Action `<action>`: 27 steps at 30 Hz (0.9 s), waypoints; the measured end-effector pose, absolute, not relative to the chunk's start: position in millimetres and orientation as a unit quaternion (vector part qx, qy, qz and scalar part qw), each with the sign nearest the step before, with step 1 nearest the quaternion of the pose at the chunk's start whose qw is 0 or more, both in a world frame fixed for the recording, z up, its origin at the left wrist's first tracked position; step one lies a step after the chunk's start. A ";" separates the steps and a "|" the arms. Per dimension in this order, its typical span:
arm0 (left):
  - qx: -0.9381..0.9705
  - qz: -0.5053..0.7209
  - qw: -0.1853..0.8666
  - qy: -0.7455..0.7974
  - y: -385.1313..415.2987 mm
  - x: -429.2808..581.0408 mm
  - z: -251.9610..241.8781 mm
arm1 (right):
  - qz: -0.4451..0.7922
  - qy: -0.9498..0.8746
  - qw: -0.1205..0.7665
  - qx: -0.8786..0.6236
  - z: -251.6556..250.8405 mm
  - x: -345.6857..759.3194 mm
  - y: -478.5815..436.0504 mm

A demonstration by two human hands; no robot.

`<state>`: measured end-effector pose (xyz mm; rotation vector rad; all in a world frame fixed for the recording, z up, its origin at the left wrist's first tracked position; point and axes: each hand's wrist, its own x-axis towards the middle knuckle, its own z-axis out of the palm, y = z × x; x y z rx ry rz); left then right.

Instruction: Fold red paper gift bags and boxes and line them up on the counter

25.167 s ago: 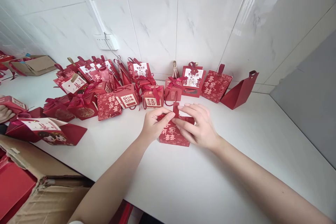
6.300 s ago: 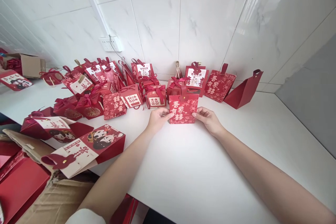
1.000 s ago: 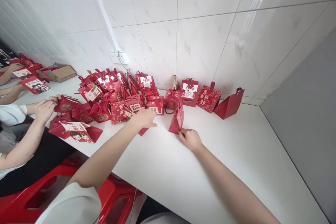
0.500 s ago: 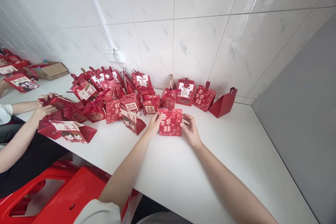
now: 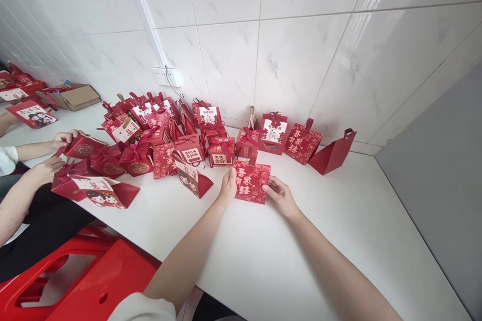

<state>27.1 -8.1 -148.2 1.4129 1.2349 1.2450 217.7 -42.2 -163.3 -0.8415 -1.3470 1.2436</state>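
A red floral gift box with white characters and a ribbon loop on top is held between my two hands above the white table. My left hand grips its left edge, thumb on the front face. On its right edge, my right hand has the thumb in front and the fingers behind, partly hidden. Just beyond it sit a ribbon-tied red box and another small one. To the left stands a tent-shaped box with a cartoon couple on it.
Several red gift boxes crowd the table along the tiled wall, including a plain red wedge-shaped one at right. At left, a co-worker's hands handle a red box. A cardboard box lies farther back. Red stools stand below the table edge.
The box in my hands now shows its ribbon loop standing up at the top edge. The whole view has shifted slightly. The co-worker's hands have moved a little apart from the box's front.
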 end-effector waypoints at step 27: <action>0.244 0.740 -0.233 0.581 -93.9 -251.3 -30.5 | 0.450 -0.388 0.619 -0.514 -185.2 229.7 -42.7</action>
